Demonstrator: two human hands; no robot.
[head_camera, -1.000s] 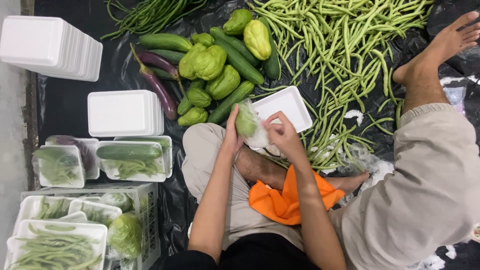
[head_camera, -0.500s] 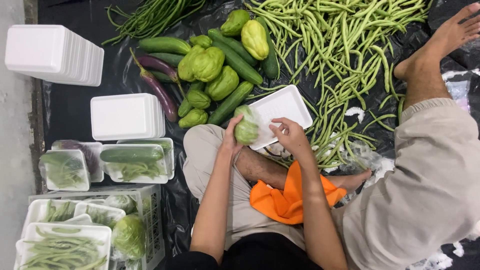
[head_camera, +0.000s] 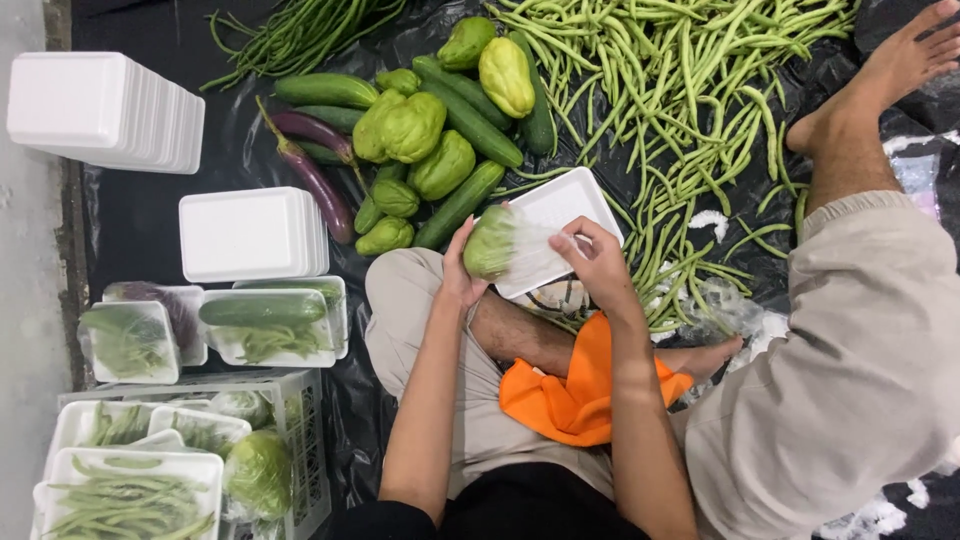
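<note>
Centre of the frame: the left hand (head_camera: 462, 272) cups a pale green chayote (head_camera: 489, 242) from its left side, fingers curled around it. The right hand (head_camera: 598, 265) pinches clear plastic film (head_camera: 535, 252) that stretches over the chayote, fingertips closed on the wrap. Both sit just above a white foam tray (head_camera: 565, 205), which lies tilted on the black sheet (head_camera: 240, 140). An orange cloth (head_camera: 580, 395) rests on the person's lap, below the hands. Up above, a heap of chayotes and cucumbers (head_camera: 440, 110), purple eggplants (head_camera: 315, 160) to its left, long beans (head_camera: 680, 90) spreading to the upper right. Stacked foam trays (head_camera: 110, 110) at the upper left, wrapped packs (head_camera: 190, 320) at the left edge, a white crate (head_camera: 300, 440) at the lower left.
</note>
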